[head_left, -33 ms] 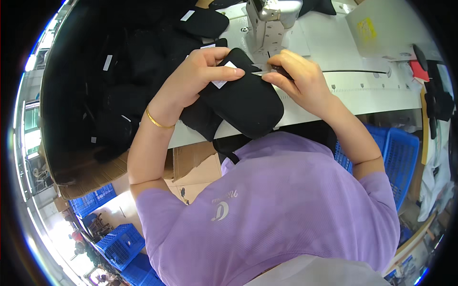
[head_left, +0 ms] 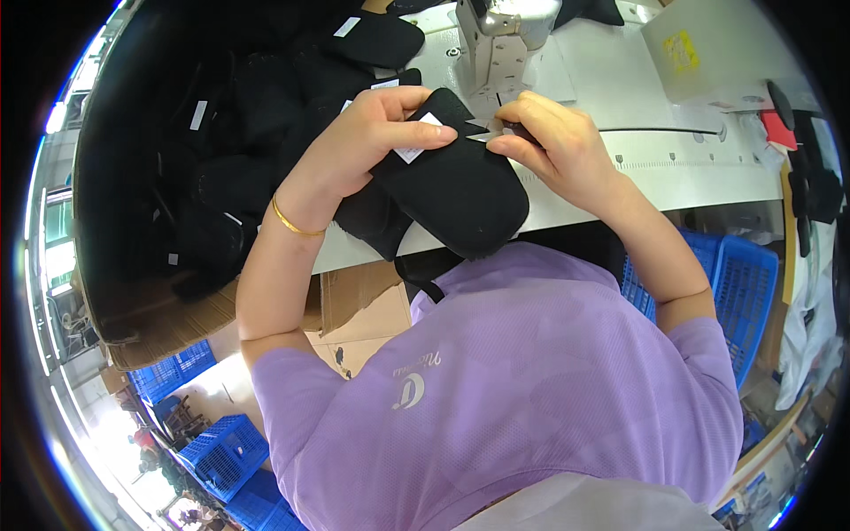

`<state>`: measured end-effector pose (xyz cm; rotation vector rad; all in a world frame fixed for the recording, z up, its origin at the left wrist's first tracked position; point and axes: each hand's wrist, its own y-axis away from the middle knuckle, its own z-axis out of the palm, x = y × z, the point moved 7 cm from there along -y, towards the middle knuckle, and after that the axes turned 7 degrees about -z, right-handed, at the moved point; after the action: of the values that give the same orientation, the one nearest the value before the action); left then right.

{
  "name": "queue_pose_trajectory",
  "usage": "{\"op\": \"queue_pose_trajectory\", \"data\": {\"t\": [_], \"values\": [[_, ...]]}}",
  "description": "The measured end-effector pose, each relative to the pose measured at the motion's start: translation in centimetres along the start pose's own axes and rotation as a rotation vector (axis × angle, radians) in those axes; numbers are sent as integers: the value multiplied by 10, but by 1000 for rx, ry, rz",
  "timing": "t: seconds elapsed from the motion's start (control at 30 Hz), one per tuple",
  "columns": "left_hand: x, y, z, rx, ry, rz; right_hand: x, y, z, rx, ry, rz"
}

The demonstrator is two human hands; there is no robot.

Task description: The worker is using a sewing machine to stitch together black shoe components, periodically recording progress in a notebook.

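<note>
Black piece [head_left: 465,190]: we see it slanting between the two hands, its rounded lower end across the tabletop's near edge; most of it lies beyond the left grip, spreading below and to the right of the thumb, with a shorter part above.
Left hand [head_left: 372,133]: closed on the piece's upper left side, thumb flat on top; we cannot see all the fingertips underneath.
White tag [head_left: 409,154]: on the piece, partly under the left thumb.
Right hand [head_left: 562,146]: thumb and fingers pinch the snips narrowly, just beside the piece's right edge.
Snips [head_left: 487,125]: we see the blades parted, points toward the left hand and over the piece's right edge; whether they touch the cloth we cannot tell.
Tabletop [head_left: 655,159]: white, with ruler marks along its near edge, right of the piece.
Sewing machine [head_left: 491,57]: toward the tabletop's far edge, beyond the piece's upper end.
Black pile [head_left: 266,115]: more dark pieces past the tabletop's left edge, some with white tags.
Bracelet [head_left: 292,221]: yellow, around the left wrist.
Blue crate [head_left: 744,301]: below the tabletop's near edge, toward its right corner.
</note>
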<state>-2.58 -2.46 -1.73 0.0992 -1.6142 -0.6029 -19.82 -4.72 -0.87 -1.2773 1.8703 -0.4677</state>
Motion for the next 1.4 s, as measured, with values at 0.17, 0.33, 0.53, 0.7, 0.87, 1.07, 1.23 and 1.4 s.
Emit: {"op": "queue_pose_trajectory", "data": {"t": [0.17,0.33,0.53,0.7,0.87,1.07,1.23,1.4], "values": [[-2,-6,7,-21,42,-24,-2,8,-2,5,88,-174],[-21,-14,-10,93,40,24,-51,13,-9,38,-46,-290],[-4,-7,-7,137,54,139,9,38,2,157,-377,477],[-8,-10,-14,38,278,39,29,41,28,1,-977,818],[-10,-15,-2,-134,328,-41,32,26,29,-63,-809,575],[-8,-22,5,-136,256,-66,41,32,26,-15,-853,641],[-14,-40,4,-66,-96,21,34,71,32,-255,-938,1003],[33,-51,-140,948,-1121,404,145,61,-79,33,-685,983]]}}
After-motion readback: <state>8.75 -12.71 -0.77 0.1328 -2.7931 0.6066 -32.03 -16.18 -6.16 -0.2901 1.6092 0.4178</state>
